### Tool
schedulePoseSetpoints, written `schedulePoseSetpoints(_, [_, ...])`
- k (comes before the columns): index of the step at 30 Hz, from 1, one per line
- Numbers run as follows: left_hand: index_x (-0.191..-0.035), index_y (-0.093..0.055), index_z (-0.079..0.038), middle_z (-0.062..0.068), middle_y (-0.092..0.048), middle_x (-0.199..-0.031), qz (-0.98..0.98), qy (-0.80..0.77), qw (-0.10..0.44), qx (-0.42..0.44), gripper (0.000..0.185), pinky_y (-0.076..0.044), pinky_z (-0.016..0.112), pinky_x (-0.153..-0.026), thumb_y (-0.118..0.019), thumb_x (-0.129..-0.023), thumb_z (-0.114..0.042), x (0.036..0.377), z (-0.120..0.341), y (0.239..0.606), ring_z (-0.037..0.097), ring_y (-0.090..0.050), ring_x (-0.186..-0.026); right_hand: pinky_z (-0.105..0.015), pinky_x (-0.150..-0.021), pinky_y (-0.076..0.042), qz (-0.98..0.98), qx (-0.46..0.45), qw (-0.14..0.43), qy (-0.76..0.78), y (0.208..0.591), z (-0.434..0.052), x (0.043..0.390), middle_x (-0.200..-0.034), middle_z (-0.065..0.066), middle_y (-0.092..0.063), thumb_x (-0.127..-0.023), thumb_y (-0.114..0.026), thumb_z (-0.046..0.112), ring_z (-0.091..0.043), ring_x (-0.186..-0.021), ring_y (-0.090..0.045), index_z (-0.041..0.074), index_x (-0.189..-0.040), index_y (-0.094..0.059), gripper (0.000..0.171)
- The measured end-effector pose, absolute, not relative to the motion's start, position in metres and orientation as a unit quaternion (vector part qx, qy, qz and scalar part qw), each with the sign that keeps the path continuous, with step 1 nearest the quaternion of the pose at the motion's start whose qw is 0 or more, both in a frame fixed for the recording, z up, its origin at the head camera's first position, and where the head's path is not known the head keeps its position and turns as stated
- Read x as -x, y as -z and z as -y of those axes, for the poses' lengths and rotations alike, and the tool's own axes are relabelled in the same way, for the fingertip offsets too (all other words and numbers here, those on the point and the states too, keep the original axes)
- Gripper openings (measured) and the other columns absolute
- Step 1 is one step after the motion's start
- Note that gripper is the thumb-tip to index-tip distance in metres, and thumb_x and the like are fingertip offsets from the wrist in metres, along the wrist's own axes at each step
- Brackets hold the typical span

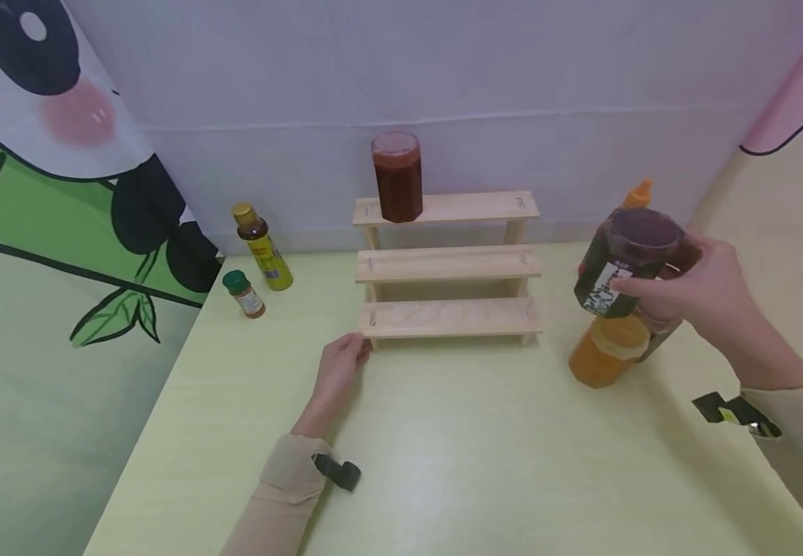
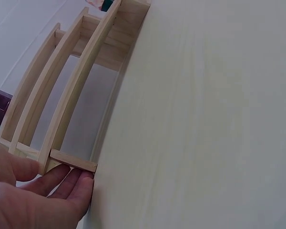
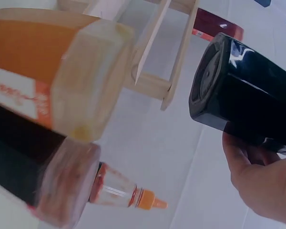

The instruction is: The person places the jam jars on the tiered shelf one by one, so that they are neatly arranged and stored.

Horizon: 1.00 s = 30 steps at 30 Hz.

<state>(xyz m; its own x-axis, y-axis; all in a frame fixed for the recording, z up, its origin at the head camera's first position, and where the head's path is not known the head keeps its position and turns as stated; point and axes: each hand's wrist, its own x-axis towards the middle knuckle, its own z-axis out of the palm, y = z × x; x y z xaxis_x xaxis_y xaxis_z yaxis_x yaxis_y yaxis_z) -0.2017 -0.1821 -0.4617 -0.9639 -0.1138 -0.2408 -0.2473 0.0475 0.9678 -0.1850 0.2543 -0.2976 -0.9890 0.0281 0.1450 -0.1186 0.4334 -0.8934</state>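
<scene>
A three-step wooden rack [image 1: 447, 266] stands at the back of the table, with a dark red jar [image 1: 397, 176] on its top step. My left hand [image 1: 337, 369] lies flat on the table, its straight fingers [image 2: 71, 183] touching the rack's lower left foot [image 2: 72, 161]. My right hand [image 1: 686, 292] holds a dark jar [image 1: 622, 262] with a white label, tilted, in the air to the right of the rack. In the right wrist view the dark jar [image 3: 248, 93] is gripped from below by my fingers [image 3: 257, 179].
An orange-filled bottle [image 1: 608, 355] stands under the held jar, and an orange-tipped squeeze bottle [image 3: 124, 193] lies beside it. A yellow-labelled bottle [image 1: 262, 247] and a small green-capped jar [image 1: 243, 293] stand at the back left. The pale table [image 1: 478, 463] extends toward me.
</scene>
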Motion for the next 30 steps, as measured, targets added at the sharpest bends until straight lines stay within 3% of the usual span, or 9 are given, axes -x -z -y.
schedulePoseSetpoints(3, [-0.123, -0.055, 0.002, 0.018, -0.058, -0.123, -0.728, -0.672, 0.052, 0.130, 0.035, -0.048, 0.031, -0.100, -0.039, -0.102, -0.020, 0.201, 0.182, 0.462, 0.025, -0.055, -0.115, -0.012, -0.065, -0.052, 0.845, -0.029, 0.057, -0.531, 0.291, -0.242, 0.202, -0.100, 0.010, -0.065, -0.070, -0.083, 0.012, 0.000, -0.084, -0.063, 0.015, -0.123, -0.055, 0.059])
schedulePoseSetpoints(5, [-0.123, -0.055, 0.002, 0.017, -0.058, -0.123, -0.726, -0.672, 0.052, 0.132, 0.035, -0.048, 0.031, -0.100, -0.039, -0.101, -0.021, 0.202, 0.182, 0.463, 0.024, -0.055, -0.115, -0.008, -0.075, -0.049, 0.848, -0.039, 0.056, -0.526, 0.287, -0.234, 0.213, -0.104, 0.010, -0.066, -0.070, -0.083, 0.015, -0.001, -0.090, -0.063, 0.016, -0.126, -0.054, 0.063])
schedulePoseSetpoints(9, [-0.123, -0.055, 0.002, 0.016, -0.059, -0.123, -0.723, -0.676, 0.051, 0.132, 0.035, -0.048, 0.029, -0.099, -0.040, -0.101, -0.021, 0.203, 0.182, 0.464, 0.023, -0.055, -0.115, -0.010, -0.073, -0.048, 0.852, -0.036, 0.065, -0.519, 0.282, -0.219, 0.233, -0.102, 0.011, -0.066, -0.069, -0.084, 0.021, -0.004, -0.087, -0.063, 0.014, -0.127, -0.054, 0.066])
schedulePoseSetpoints(14, [-0.123, -0.055, 0.003, 0.017, -0.059, -0.122, -0.722, -0.677, 0.051, 0.132, 0.036, -0.048, 0.029, -0.099, -0.040, -0.101, -0.021, 0.204, 0.183, 0.464, 0.023, -0.056, -0.115, -0.016, -0.078, -0.049, 0.847, -0.041, 0.072, -0.525, 0.280, -0.200, 0.256, -0.108, 0.007, -0.065, -0.068, -0.085, 0.025, -0.007, -0.095, -0.061, 0.016, -0.127, -0.055, 0.067])
schedulePoseSetpoints(21, [-0.123, -0.054, 0.005, 0.020, -0.058, -0.123, -0.716, -0.684, 0.048, 0.131, 0.036, -0.048, 0.030, -0.100, -0.040, -0.101, -0.020, 0.203, 0.182, 0.464, 0.025, -0.055, -0.116, -0.035, -0.095, -0.046, 0.844, -0.038, 0.056, -0.532, 0.279, -0.176, 0.287, -0.118, 0.001, -0.063, -0.066, -0.085, 0.034, -0.012, -0.107, -0.057, 0.020, -0.128, -0.054, 0.070])
schedulePoseSetpoints(30, [-0.122, -0.056, 0.005, 0.021, -0.059, -0.122, -0.711, -0.689, 0.043, 0.132, 0.036, -0.048, 0.032, -0.099, -0.041, -0.101, -0.020, 0.203, 0.182, 0.464, 0.027, -0.056, -0.115, -0.034, -0.096, -0.048, 0.830, -0.005, 0.090, -0.551, 0.279, -0.154, 0.318, -0.118, -0.002, -0.062, -0.061, -0.088, 0.033, -0.013, -0.106, -0.056, 0.017, -0.125, -0.057, 0.074])
